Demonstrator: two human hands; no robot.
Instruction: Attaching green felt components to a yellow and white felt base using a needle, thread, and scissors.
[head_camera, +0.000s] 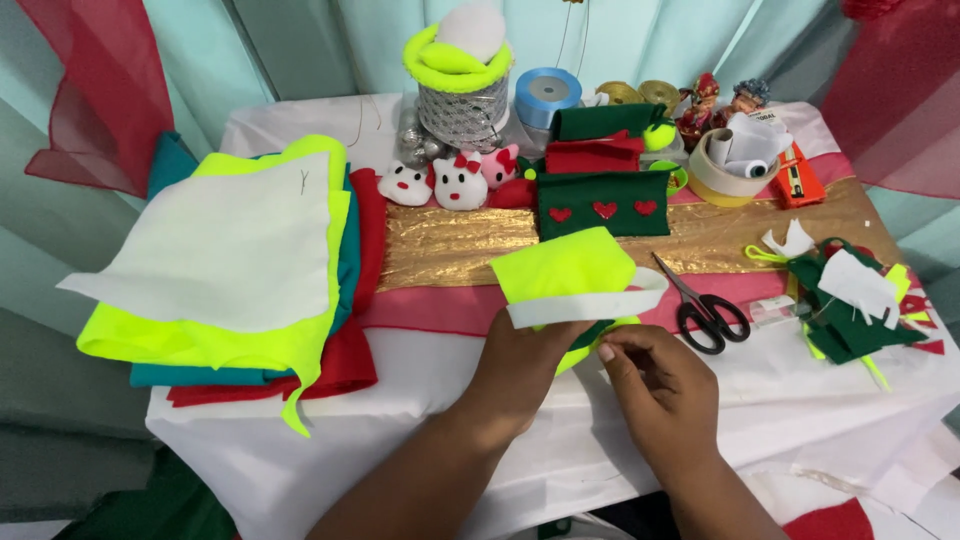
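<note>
My left hand (525, 365) pinches the yellow felt piece (565, 265) and white strip (590, 303) up over the table (420, 400) so they stay together, while my right hand (655, 385) fingers press together beside them.

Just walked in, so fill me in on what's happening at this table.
A person is working felt at a craft table. The left hand holds up a neon yellow felt piece with a white strip along its lower edge; the right hand pinches at its lower right edge. Black scissors lie just right, a felt stack lies left.
</note>
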